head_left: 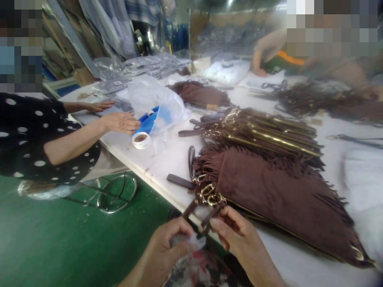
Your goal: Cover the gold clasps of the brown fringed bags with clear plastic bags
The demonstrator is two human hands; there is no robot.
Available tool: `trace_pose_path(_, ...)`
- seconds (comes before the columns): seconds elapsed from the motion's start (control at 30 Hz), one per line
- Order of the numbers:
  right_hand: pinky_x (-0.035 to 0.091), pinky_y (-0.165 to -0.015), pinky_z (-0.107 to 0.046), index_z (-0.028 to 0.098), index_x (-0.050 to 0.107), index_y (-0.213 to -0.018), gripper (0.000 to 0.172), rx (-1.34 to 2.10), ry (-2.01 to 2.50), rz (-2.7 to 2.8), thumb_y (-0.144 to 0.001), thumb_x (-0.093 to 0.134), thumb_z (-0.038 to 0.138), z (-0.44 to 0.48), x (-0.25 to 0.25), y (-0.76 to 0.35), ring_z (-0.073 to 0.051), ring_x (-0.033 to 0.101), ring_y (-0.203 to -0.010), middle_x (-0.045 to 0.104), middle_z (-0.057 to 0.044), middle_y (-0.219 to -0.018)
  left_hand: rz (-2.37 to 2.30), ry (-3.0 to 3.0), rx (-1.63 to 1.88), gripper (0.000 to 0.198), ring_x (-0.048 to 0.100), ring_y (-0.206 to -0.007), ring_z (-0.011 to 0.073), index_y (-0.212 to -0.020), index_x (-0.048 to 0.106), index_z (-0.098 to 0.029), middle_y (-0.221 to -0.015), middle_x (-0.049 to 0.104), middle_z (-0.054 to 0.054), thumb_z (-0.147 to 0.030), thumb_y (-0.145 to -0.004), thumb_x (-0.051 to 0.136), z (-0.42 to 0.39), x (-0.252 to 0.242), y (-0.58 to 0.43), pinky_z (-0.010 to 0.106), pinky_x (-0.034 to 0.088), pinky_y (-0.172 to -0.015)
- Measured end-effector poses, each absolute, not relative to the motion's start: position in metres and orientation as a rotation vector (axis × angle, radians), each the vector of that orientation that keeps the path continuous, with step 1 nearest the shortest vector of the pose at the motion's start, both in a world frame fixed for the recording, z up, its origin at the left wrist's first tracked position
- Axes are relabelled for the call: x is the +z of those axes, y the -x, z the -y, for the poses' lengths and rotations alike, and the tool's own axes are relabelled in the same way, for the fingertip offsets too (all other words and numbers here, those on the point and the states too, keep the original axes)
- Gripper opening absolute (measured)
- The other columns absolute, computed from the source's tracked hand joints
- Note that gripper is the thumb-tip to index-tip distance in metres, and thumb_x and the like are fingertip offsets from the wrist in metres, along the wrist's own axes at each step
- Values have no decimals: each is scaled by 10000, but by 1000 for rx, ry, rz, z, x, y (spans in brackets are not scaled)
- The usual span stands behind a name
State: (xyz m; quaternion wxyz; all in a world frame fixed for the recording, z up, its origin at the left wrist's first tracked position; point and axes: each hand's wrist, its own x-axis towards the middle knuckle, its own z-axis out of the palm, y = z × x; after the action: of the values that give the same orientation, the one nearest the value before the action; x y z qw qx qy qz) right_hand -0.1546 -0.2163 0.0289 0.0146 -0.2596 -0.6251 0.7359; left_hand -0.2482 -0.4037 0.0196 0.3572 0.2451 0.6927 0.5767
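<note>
At the table's near edge my right hand (239, 235) pinches a dark brown strap (209, 218) between thumb and fingers. Close beside it, my left hand (169, 245) is closed on a thin, whitish translucent piece (194, 240), perhaps plastic or tissue, at the strap's lower end. Gold-coloured clasps (209, 195) lie just beyond my hands, where several straps meet. To the right a brown fringed suede bag (269, 187) lies flat on top of others, its fringe along the edges.
More brown bags with gold zips (263, 131) lie behind on the white table (125, 153). A white tape roll (141, 140) and a clear plastic bag (158, 99) are near a co-worker's hand (122, 121). A metal-framed stool (116, 193) stands at left.
</note>
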Motion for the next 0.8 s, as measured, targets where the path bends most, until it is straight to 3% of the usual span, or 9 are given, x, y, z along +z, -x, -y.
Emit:
trace_pose_path(0.17, 294, -447, -179, 183, 547, -787, 314, 2329, 786, 1926, -857, 649, 472, 213, 27, 154, -60, 397, -479, 479, 71, -616, -1669, -651, 1596, 115, 570, -1084, 227, -830, 664, -184, -1189, 586, 58, -276, -819, 733, 391, 28, 253, 311, 394, -952)
trace_pose_path(0.37, 306, -458, -185, 191, 533, -772, 282, 2256, 814, 2018, -886, 613, 436, 215, 27, 155, -68, 399, -466, 451, 87, -551, -1772, -684, 1511, 162, 583, -882, 186, -802, 660, -176, -904, 618, 30, -325, -863, 677, 379, 33, 251, 274, 417, -811)
trace_pose_path(0.53, 327, -471, -200, 195, 555, -812, 253, 2195, 838, 2098, -917, 553, 424, 217, 28, 154, -88, 411, -462, 468, 81, -497, -1834, -711, 1455, 220, 568, -815, 178, -769, 653, -166, -838, 612, 27, -366, -862, 664, 381, 42, 252, 272, 417, -763)
trace_pose_path(0.7, 415, -571, -211, 195, 581, -1053, 267, 2405, 684, 1966, -927, 545, 428, 215, 32, 150, -112, 505, -590, 546, 51, -652, -1647, -513, 1433, 220, 580, -734, 171, -805, 635, -156, -804, 649, 31, -370, -853, 656, 378, 47, 249, 266, 436, -696)
trace_pose_path(0.8, 437, -594, -222, 200, 596, -1061, 295, 2412, 624, 1941, -907, 577, 451, 216, 33, 152, -128, 533, -666, 598, 16, -789, -1753, -545, 1418, 224, 564, -739, 157, -782, 628, -162, -784, 630, 12, -371, -858, 655, 375, 45, 246, 250, 420, -695)
